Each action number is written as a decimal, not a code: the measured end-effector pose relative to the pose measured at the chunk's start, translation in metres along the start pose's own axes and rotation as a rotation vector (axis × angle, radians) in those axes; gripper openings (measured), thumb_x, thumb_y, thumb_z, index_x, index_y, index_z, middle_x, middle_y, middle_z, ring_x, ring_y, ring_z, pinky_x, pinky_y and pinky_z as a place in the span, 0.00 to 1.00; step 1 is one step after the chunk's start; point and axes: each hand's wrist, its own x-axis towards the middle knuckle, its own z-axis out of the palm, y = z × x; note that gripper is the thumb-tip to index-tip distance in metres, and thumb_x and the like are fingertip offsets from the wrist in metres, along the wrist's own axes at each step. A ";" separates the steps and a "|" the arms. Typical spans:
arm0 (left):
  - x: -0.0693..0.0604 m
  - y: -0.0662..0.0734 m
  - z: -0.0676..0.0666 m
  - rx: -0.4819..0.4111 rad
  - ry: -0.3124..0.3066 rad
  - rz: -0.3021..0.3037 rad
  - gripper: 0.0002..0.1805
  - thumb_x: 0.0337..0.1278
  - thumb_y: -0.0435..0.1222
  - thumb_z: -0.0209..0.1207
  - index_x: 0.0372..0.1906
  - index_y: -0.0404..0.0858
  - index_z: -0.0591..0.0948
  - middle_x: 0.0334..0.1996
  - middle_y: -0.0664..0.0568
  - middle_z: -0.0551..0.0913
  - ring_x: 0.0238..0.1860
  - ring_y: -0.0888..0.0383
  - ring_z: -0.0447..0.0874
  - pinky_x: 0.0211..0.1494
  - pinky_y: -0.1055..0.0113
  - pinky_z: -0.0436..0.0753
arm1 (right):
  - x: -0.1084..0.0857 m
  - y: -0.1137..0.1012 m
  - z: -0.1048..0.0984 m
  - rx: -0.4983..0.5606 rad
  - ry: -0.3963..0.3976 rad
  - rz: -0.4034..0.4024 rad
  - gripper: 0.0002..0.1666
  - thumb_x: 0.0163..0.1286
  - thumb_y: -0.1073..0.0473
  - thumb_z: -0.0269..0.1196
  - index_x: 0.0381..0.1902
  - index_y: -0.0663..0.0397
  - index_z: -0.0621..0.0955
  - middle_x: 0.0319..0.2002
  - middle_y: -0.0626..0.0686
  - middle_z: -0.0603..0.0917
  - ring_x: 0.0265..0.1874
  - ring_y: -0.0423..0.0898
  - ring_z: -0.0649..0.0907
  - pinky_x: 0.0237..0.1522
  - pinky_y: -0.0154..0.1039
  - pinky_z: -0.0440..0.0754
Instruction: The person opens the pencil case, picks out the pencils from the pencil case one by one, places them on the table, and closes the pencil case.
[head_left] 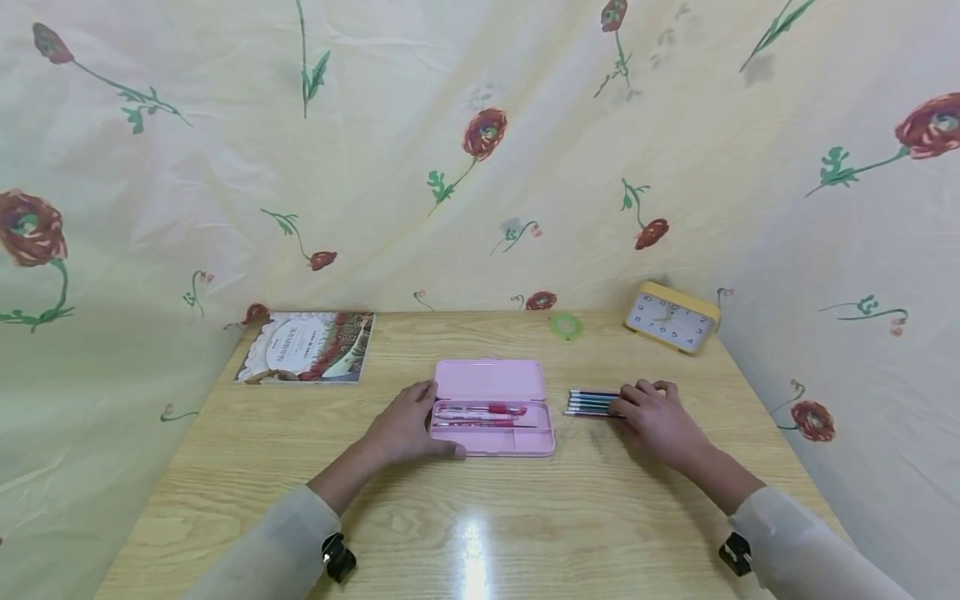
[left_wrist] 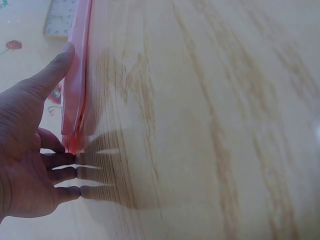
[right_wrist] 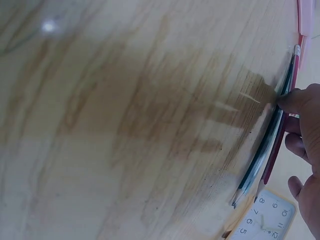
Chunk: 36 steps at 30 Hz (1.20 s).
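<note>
A pink pencil case (head_left: pixel 491 381) lies with its lid raised toward the back of the table. Inside, red and white pens (head_left: pixel 482 416) rest in the long compartment. My left hand (head_left: pixel 408 423) holds the case at its left end; its thumb presses the front wall (left_wrist: pixel 76 95) in the left wrist view, while the other fingers stand by the end. To the right of the case, several dark pencils (head_left: pixel 588 403) lie side by side. My right hand (head_left: pixel 663 422) pinches them near their right ends. In the right wrist view the pencils (right_wrist: pixel 265 145) show their sharpened tips toward the clock.
A yellow clock (head_left: pixel 672 319) stands at the back right. Left of it lies a green tape roll (head_left: pixel 566 326). A booklet (head_left: pixel 307 347) with a printed cover is at the back left. Flowered cloth (head_left: pixel 405 167) hangs behind the wooden table (head_left: pixel 405 533).
</note>
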 end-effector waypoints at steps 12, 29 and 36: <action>-0.001 0.001 -0.001 -0.004 -0.010 -0.015 0.76 0.46 0.71 0.79 0.89 0.31 0.56 0.88 0.37 0.59 0.88 0.35 0.58 0.84 0.35 0.71 | -0.002 0.002 0.003 -0.021 0.015 -0.013 0.10 0.62 0.62 0.82 0.38 0.48 0.90 0.38 0.50 0.86 0.40 0.52 0.82 0.49 0.71 0.81; -0.002 -0.001 -0.001 0.003 -0.008 -0.007 0.77 0.47 0.71 0.79 0.89 0.30 0.56 0.89 0.36 0.59 0.88 0.34 0.57 0.84 0.35 0.71 | 0.020 -0.011 -0.004 0.058 -0.043 0.021 0.09 0.65 0.59 0.81 0.42 0.49 0.92 0.39 0.49 0.86 0.43 0.51 0.82 0.56 0.71 0.79; 0.000 0.000 -0.001 -0.005 -0.010 -0.003 0.77 0.46 0.71 0.79 0.89 0.31 0.56 0.89 0.37 0.59 0.89 0.35 0.57 0.85 0.34 0.70 | 0.053 -0.040 -0.002 0.106 -0.041 -0.044 0.09 0.68 0.59 0.79 0.44 0.50 0.92 0.40 0.49 0.87 0.44 0.50 0.82 0.57 0.69 0.80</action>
